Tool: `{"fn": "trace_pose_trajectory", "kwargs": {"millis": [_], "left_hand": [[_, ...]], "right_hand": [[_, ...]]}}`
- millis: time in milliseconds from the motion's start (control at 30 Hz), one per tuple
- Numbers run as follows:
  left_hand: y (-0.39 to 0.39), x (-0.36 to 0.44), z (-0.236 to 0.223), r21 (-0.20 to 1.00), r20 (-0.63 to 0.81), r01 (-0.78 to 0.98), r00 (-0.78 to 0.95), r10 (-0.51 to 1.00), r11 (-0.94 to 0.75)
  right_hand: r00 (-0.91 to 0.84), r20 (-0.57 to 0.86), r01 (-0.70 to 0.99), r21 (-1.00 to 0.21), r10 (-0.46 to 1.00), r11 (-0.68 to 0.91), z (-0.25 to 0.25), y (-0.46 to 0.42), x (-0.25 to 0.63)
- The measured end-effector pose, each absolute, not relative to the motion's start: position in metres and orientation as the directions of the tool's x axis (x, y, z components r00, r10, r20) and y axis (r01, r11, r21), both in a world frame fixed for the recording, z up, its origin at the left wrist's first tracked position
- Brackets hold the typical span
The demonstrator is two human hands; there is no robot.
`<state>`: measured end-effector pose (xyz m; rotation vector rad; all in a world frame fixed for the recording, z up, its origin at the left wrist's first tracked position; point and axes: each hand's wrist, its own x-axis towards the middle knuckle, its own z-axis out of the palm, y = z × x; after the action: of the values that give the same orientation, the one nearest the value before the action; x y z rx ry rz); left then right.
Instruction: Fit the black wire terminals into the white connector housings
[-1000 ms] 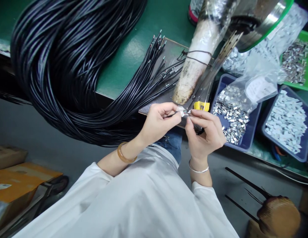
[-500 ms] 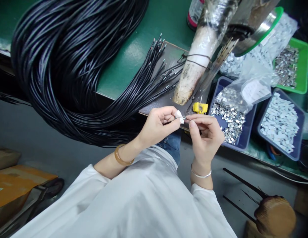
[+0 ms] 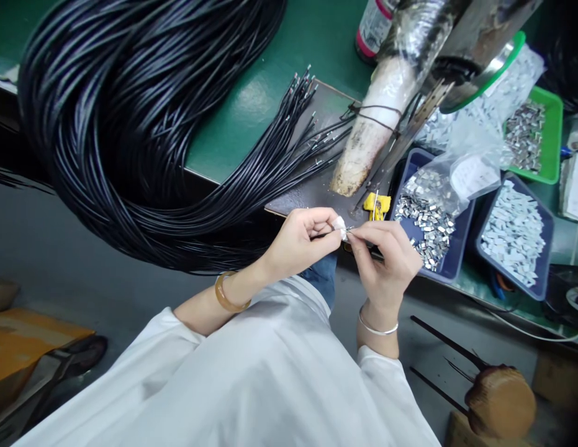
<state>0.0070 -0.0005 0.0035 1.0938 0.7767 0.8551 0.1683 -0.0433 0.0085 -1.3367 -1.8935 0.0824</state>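
Note:
My left hand point(image 3: 300, 243) is closed in a pinch on the end of a thin black cable, most of it covered by my fingers. White wrapping point(image 3: 339, 227) covers a fingertip of that hand. Fingertips of my right hand point(image 3: 386, 256) meet the left ones and pinch the thin wires point(image 3: 349, 229) at the cable's tip. Just behind the hands is a dark board point(image 3: 293, 200) at the table's edge. A big bundle of black cables point(image 3: 97, 124) curves in from the left, its stripped ends point(image 3: 311, 139) fanned over the board.
A wrapped tube point(image 3: 363, 136) slants down above the hands, beside a yellow piece point(image 3: 377, 205). To the right stand a blue bin of metal clips point(image 3: 464, 242), a bin of pale pieces point(image 3: 547, 251) and a green bin point(image 3: 555, 133). A round wooden stool point(image 3: 503, 403) is at lower right.
The view has shifted slightly. My fingertips have drawn closer together, and less of the wire shows between them. Both hands keep their pinch.

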Motion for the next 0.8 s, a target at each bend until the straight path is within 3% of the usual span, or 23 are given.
{"fn": "trace_pose_trajectory", "kwargs": {"millis": [267, 467, 800], "left_hand": [[-0.0029, 0.0045, 0.0031, 0.97, -0.072, -0.177, 0.45, 0.89, 0.168], [-0.0022, 0.0039, 0.0067, 0.973, -0.06, -0.172, 0.462, 0.885, 0.156], [-0.0039, 0.0042, 0.0051, 0.98, -0.077, -0.129, 0.456, 0.887, 0.151]], "right_hand": [[-0.104, 0.641, 0.763, -0.439, 0.761, 0.474, 0.0067, -0.0448, 0.1675], [-0.084, 0.605, 0.734, -0.5, 0.792, 0.46, 0.0056, -0.0462, 0.1674], [-0.086, 0.599, 0.735, -0.502, 0.796, 0.457, 0.0034, -0.0458, 0.1682]]}}
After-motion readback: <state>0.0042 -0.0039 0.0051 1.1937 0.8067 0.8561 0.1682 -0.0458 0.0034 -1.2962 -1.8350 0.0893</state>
